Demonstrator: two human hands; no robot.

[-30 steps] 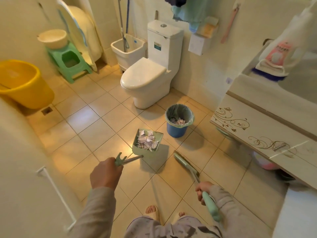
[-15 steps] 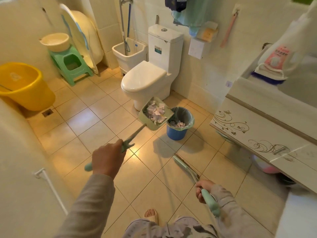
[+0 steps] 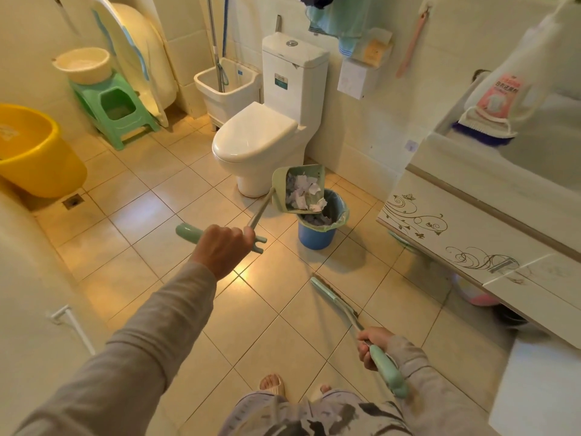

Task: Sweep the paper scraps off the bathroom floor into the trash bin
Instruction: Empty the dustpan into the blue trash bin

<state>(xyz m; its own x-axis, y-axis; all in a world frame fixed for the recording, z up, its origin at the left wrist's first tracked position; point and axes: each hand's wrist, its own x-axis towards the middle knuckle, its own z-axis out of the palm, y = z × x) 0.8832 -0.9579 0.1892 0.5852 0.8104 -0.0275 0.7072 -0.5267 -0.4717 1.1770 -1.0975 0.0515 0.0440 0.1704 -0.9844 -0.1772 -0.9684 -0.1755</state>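
My left hand (image 3: 221, 248) grips the long handle of a pale green dustpan (image 3: 281, 180), held up and tilted over the blue trash bin (image 3: 317, 236). White paper scraps (image 3: 303, 191) fill the pan and slide toward its lower lip; more scraps lie inside the bin's green liner. My right hand (image 3: 372, 343) holds the green handle of a broom (image 3: 334, 298), whose head rests on the floor tiles in front of my feet.
A white toilet (image 3: 257, 140) stands just behind the bin. A vanity cabinet (image 3: 465, 234) juts in at right. A yellow tub (image 3: 34, 152), green stool (image 3: 116, 111) and mop bucket (image 3: 226, 89) line the far left and back.
My left hand raised the dustpan from the floor and swung it right, and it now tips over the bin. The broom in my right hand has barely moved.
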